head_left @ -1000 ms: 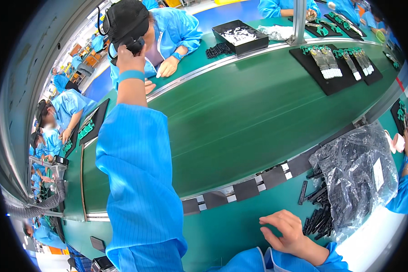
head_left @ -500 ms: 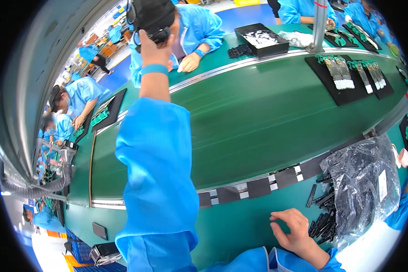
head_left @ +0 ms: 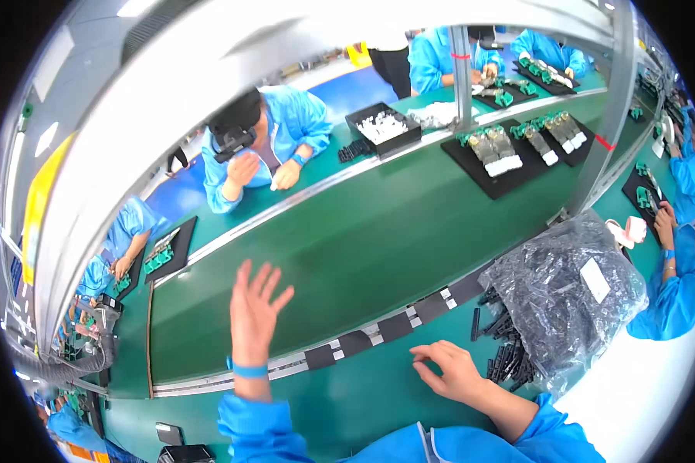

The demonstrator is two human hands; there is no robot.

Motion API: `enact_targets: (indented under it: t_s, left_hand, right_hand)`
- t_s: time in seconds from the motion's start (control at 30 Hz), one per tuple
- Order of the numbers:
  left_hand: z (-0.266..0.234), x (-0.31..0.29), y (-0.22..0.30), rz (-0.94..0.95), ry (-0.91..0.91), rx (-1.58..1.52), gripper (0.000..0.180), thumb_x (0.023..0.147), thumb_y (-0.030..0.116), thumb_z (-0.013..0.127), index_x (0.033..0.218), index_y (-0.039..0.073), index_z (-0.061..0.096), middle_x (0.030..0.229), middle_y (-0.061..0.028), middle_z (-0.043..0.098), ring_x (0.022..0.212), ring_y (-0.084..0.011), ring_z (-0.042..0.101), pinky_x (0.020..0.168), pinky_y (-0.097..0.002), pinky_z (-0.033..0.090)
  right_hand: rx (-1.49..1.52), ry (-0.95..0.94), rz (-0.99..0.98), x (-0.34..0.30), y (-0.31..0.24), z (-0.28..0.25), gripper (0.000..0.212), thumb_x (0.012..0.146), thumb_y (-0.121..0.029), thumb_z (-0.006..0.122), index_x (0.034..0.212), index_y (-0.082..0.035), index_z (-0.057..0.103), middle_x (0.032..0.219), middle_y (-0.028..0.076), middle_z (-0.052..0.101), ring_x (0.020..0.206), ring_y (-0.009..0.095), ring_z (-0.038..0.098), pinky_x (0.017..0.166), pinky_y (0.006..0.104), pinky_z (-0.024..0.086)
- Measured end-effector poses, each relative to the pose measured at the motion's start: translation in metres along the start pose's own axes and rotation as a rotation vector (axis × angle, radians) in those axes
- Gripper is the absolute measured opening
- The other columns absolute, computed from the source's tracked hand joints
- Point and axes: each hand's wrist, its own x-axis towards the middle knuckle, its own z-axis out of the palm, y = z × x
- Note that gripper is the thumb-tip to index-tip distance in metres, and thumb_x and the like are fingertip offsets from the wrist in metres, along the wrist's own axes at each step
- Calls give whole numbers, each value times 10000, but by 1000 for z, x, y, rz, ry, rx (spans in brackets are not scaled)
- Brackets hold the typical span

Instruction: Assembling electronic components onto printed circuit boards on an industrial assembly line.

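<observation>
My left hand (head_left: pixel 255 315) is raised above the near side of the green conveyor belt (head_left: pixel 347 255), with its fingers spread and nothing in it. A blue band circles that wrist. Above the green bench edge, my right hand (head_left: pixel 452 374) has loosely curled fingers, with a gap between thumb and forefinger and nothing visible in it. Just right of it lies a heap of small black plastic strips (head_left: pixel 510 363). A large clear plastic bag (head_left: pixel 552 270) full of dark parts rests beside the heap. Several black square pads (head_left: pixel 395 327) line the near rail, in front of my hands.
Across the belt, a co-worker in blue (head_left: pixel 286 123) sits near a black tray of white pieces (head_left: pixel 382 127). Black boards with green-tipped parts (head_left: pixel 486 166) lie at the far right of the belt. A metal post (head_left: pixel 606 123) rises at right. Another co-worker's sleeve (head_left: pixel 664 301) is at right.
My left hand has come down and back from high in front of the far co-worker to above the near belt. The view has tilted and shifted. My right hand keeps its loose curl.
</observation>
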Motion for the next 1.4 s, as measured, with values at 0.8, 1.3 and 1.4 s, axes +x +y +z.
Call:
enact_targets:
  t_s: [0.8, 1.3, 1.4]
  left_hand:
    - [-23, -177, -140, 554, -61, 1234, 661, 857, 250, 692, 1418, 27, 425, 1456, -282, 382, 1348, -439, 384, 1091, -492, 354]
    - [-19, -172, -132, 532, -178, 1324, 600, 847, 208, 685, 1379, 22, 477, 1422, -252, 447, 1342, -429, 397, 1101, -507, 329]
    - [-12, -172, -133, 543, -209, 1380, 606, 835, 248, 692, 1359, 13, 495, 1404, -250, 461, 1340, -427, 401, 1105, -505, 327]
  right_hand:
    - [30, 89, 53, -9, -1, 12, 308, 857, -99, 690, 1143, -17, 610, 984, 111, 660, 878, 226, 671, 727, 328, 544]
    - [-611, 24, 358, 115, 138, -62, 866, 738, -507, 764, 1313, 73, 479, 1357, 326, 454, 1254, 459, 465, 1050, 471, 409]
    - [-712, 109, 463, 134, 189, -86, 975, 696, -568, 785, 1307, 119, 461, 1363, 349, 444, 1268, 464, 457, 1069, 464, 401]
